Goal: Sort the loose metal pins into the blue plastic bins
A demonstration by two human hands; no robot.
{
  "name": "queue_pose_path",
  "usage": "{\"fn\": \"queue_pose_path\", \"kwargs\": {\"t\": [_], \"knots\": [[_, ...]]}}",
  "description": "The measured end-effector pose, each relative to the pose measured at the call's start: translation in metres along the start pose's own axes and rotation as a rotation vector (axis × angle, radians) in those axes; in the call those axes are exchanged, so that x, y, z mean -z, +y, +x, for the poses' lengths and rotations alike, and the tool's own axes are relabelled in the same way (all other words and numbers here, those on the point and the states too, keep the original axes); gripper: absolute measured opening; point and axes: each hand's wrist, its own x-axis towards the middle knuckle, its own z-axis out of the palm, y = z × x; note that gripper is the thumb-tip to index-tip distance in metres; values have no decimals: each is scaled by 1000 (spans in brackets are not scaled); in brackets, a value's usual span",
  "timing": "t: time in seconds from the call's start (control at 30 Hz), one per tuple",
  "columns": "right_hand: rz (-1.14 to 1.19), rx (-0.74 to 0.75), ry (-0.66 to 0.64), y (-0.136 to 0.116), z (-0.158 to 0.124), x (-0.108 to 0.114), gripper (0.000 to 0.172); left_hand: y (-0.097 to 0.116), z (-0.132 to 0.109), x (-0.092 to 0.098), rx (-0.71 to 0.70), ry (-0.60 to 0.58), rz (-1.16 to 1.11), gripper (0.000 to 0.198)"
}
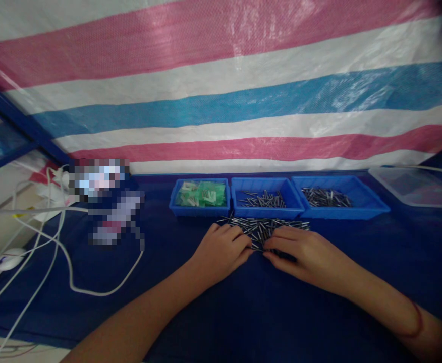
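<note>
A loose pile of thin dark metal pins [261,228] lies on the blue table surface [221,322], in front of three blue bins. My left hand [223,249] rests at the pile's left front side, fingers curled and pressed together. From the right, my right hand [300,249] reaches to the pile, its thumb and fingers bent close together. The fingertips of both hands nearly meet at the pile's front edge. Whatever lies between the fingers of each hand is too small to make out.
Behind the pile stand a left bin [173,206] with green packets, a middle bin [294,213] and a right bin [368,206] with metal pins. A clear plastic lid [413,194] lies far right. White cables [92,292] and blurred items are left; a striped sheet [221,106] hangs behind.
</note>
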Motion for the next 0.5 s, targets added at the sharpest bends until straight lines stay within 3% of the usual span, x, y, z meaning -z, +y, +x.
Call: {"fn": "queue_pose_path", "kwargs": {"t": [0.3,0.5], "knots": [[9,-7,47,0,0,-3,14,-3,2,-6,27,52,25,17],[131,-29,151,-7,1,-5,14,5,1,2,56,128,-201,20]]}}
